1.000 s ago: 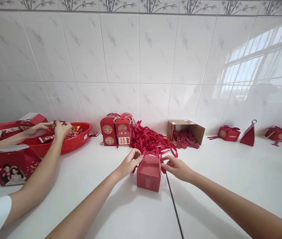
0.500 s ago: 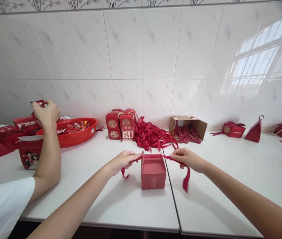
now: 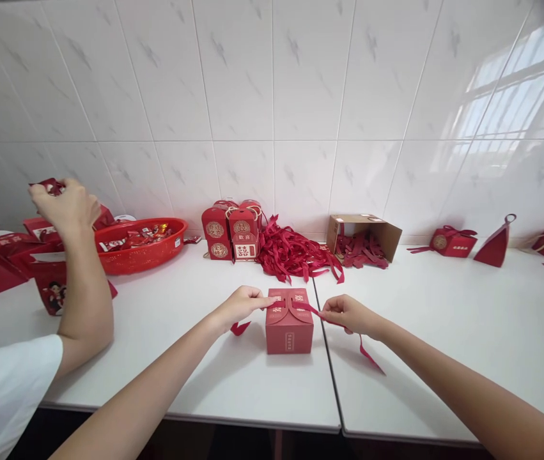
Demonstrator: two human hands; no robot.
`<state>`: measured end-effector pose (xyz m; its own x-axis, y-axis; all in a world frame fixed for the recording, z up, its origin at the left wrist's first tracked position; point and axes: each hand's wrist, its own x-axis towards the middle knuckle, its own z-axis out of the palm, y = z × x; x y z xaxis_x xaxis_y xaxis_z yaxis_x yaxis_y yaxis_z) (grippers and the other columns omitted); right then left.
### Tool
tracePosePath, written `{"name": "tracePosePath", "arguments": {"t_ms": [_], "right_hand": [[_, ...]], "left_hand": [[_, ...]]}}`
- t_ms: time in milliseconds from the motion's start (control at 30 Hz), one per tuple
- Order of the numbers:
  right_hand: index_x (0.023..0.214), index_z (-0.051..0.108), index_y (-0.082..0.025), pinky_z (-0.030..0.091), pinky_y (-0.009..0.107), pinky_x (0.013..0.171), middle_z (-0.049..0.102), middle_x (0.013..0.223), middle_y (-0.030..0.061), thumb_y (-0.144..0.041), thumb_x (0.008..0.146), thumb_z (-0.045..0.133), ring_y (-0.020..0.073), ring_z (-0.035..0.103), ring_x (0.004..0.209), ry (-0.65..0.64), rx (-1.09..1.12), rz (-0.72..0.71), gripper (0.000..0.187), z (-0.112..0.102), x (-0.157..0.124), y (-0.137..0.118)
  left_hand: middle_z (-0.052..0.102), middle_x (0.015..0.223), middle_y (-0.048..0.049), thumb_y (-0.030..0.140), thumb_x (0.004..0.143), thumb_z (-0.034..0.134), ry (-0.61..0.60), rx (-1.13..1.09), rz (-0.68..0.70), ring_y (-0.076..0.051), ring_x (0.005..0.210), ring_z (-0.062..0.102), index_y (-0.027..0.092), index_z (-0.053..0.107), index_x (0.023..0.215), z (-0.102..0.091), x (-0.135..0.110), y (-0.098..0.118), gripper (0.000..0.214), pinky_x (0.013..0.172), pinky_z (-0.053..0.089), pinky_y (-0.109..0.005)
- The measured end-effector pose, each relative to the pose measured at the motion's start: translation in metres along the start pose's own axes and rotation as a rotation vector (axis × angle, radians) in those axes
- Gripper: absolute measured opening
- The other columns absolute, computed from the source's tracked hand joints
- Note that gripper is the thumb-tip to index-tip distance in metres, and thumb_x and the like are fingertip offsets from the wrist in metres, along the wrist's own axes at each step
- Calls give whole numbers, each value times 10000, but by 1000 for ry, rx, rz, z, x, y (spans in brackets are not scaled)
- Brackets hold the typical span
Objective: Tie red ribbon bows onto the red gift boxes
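Observation:
A small red gift box (image 3: 289,337) stands on the white table, its curved top flaps folded down and meeting in the middle. A dark red ribbon (image 3: 306,306) runs through the slots in the flaps. My left hand (image 3: 243,303) pinches the ribbon at the left edge of the box top, and a short tail hangs below the fingers. On the right, my right hand (image 3: 351,314) grips the other side of the ribbon, drawn out from the box, with its loose end trailing toward the table.
Behind the box lie a heap of red ribbons (image 3: 295,252), upright red boxes (image 3: 244,236) and an open cardboard box (image 3: 389,241). At left, a co-worker's arm (image 3: 84,281) reaches near a red basket (image 3: 151,259) of sweets. Finished-looking red boxes (image 3: 452,243) stand at right.
The box's top flaps, upright before, now lie folded flat with the ribbon across them. Both my hands still hold the ribbon. The co-worker's hand has moved slightly left.

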<state>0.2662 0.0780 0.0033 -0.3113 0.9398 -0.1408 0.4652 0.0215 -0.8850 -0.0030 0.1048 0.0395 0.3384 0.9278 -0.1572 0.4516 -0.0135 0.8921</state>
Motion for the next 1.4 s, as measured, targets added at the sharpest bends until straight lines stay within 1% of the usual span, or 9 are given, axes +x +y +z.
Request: {"name": "tracePosePath", "arguments": {"t_ms": [233,400,567,700,800,933,1067,1167,1400], "right_hand": [[590,495,-178,214,227,456,366,533,-58,-601,711,599,72,279,494,57,-130,-86,453,-13,0,9],[638,515,-192,317,258,520,477,605,-16,-578,777,527,117,407,552,207,-171,-94,410,6,-2,13],[901,571,-199,418,338,709,606,996,99,-409,807,512,220,560,833,501,-417,-216,238,2,-17,-3],[729,610,-217,402,316,585,639,719,50,-317,803,486,194,558,633,117,-423,-123,175,6,-30,-12],[887,663,-247,425,329,643,666,804,47,-259,756,506,214,589,714,-28,-317,-87,205,21,-28,-3],[1209,499,-284,467,325,651,633,1023,51,-220,702,490,201,626,776,102,201,52,510,33,-15,11],[1097,491,-269,511,341,772,554,1250,71,-333,782,514,223,605,1049,202,811,51,323,21,-7,7],[967,548,-270,517,335,828,550,1281,42,-386,808,553,217,550,1145,313,907,-22,197,7,-6,1],[858,614,-265,555,308,662,648,892,48,-440,785,629,196,618,875,542,917,-74,190,-13,-5,3]], "left_hand": [[327,498,71,601,636,664,32,-119,-18,-71,434,227,177,486,560,5,-7,-19,466,441,156,-233],[554,633,-11,566,748,546,289,-25,197,-169,652,517,181,560,616,19,-11,-31,408,610,404,-261],[608,925,-45,417,790,528,598,39,228,-213,931,516,203,575,794,4,-26,-39,219,823,376,-289],[662,748,-28,376,793,531,248,162,199,-207,736,567,195,655,713,5,-48,-38,233,670,381,-269],[668,677,-19,348,775,549,78,205,142,-196,612,555,208,710,759,15,-51,-38,214,578,350,-260],[670,783,-15,241,729,622,170,-162,25,-188,664,593,235,591,1170,16,-40,-34,442,614,413,-263],[653,992,-67,129,740,596,75,-877,-198,-174,799,642,225,551,1139,5,-31,-26,413,680,495,-288],[648,1009,-133,99,782,555,9,-1200,-265,-209,862,661,134,605,931,3,-28,-26,161,701,532,-302],[622,716,-49,42,873,444,348,-1328,-200,-117,644,641,121,585,769,-6,-22,-18,191,497,489,-182]]}}
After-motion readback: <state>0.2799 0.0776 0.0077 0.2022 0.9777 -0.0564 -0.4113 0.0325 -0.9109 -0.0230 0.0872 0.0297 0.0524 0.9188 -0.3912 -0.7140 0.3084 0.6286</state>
